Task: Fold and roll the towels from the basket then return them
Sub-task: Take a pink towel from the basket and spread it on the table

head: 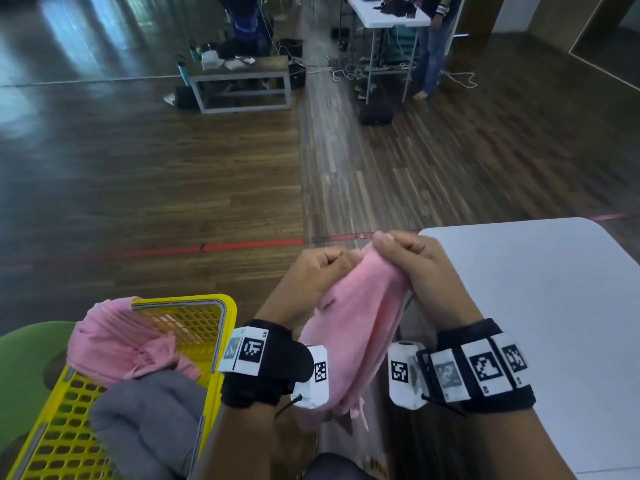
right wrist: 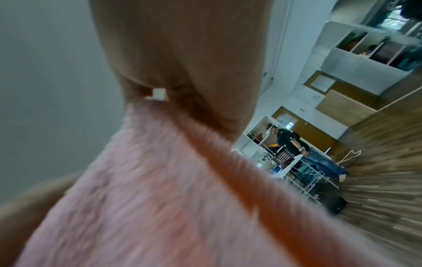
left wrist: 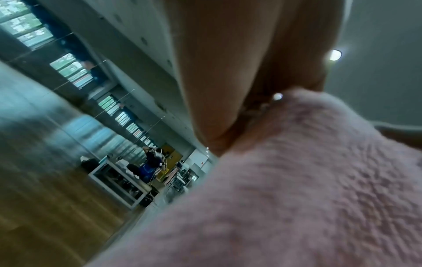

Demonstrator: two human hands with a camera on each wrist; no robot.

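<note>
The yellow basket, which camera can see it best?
The head camera. There the yellow basket sits at lower left, holding a pink towel and a grey towel. Both wrist cameras miss it completely; they show only hands and fuzzy pink cloth.

1. Pink towel (head: 353, 327): soft cloth with a fuzzy, matt pile.
2. Basket (head: 194, 323): yellow perforated plastic, slightly glossy.
3. Grey towel (head: 149, 420): thick matt cloth.
4. Floor (head: 173, 174): wood strips with a glossy sheen.
5. Table (head: 554, 282): smooth, matt white top.
6. Wrist bands (head: 263, 362): black matt fabric.
</note>
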